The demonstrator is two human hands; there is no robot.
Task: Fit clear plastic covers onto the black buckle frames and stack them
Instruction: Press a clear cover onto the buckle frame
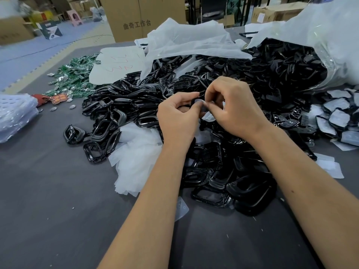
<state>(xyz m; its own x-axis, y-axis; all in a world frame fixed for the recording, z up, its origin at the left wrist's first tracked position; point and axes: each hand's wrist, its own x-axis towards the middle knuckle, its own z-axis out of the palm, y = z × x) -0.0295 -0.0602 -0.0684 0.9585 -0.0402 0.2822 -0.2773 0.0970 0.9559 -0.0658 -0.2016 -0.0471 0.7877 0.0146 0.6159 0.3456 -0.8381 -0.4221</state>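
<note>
Right, both hands meet over the black frames [223, 171] — left hand [177, 115] and right hand [234, 107] pinch a clear cover [200, 103]. Curled fingers hide most of it.

Left hand [177, 115], right hand [236, 107] and forearms bare, no sleeves.

Glossy black plastic against matt grey cloth

The buckle frames [124, 111] are hard black plastic with a wet-looking gloss; the clear covers [136, 158] are thin, milky, smooth film. The table [58, 200] wears a matt, felt-like dark grey cloth flecked with lint. The big bag [330, 35] is shiny, crinkled transparent plastic. The box [136, 16] behind is dull brown cardboard, and the green tags [75, 74] look glossy.
</note>
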